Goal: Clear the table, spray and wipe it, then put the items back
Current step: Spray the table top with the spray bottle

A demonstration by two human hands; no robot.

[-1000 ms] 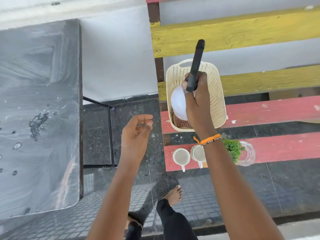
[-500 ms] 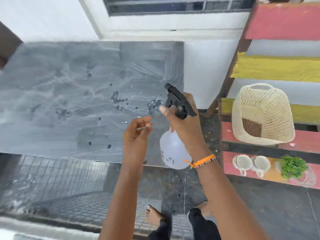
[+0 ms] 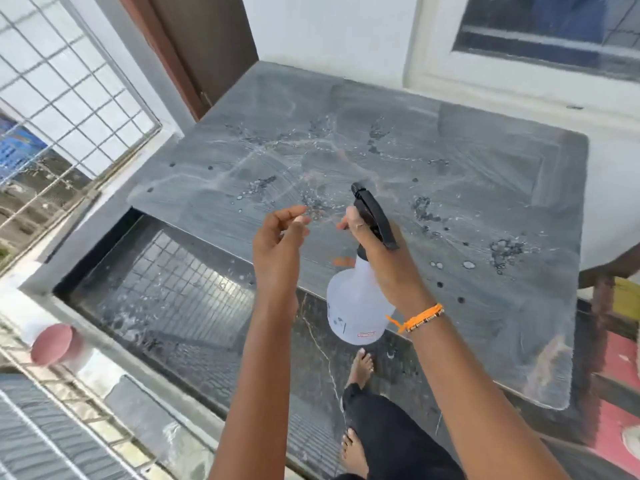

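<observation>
1. A dark grey stone-topped table (image 3: 485,188), wet with droplets, was seen against a white wall.
2. A translucent white spray bottle with black trigger (image 3: 356,306) was gripped above the near edge by the right hand (image 3: 384,261), fingers wrapped.
3. The left hand (image 3: 277,244) was held empty, fingers loosely curled.

tables: 1 (image 3: 398,140), centre to far right | spray bottles: 1 (image 3: 356,306), near centre | hands: 2, left (image 3: 277,244), right (image 3: 388,265) | wristbands: 1 (image 3: 420,317), on right wrist | bare feet: 2 (image 3: 362,363), near centre | windows: 1 (image 3: 547,26), far right
</observation>
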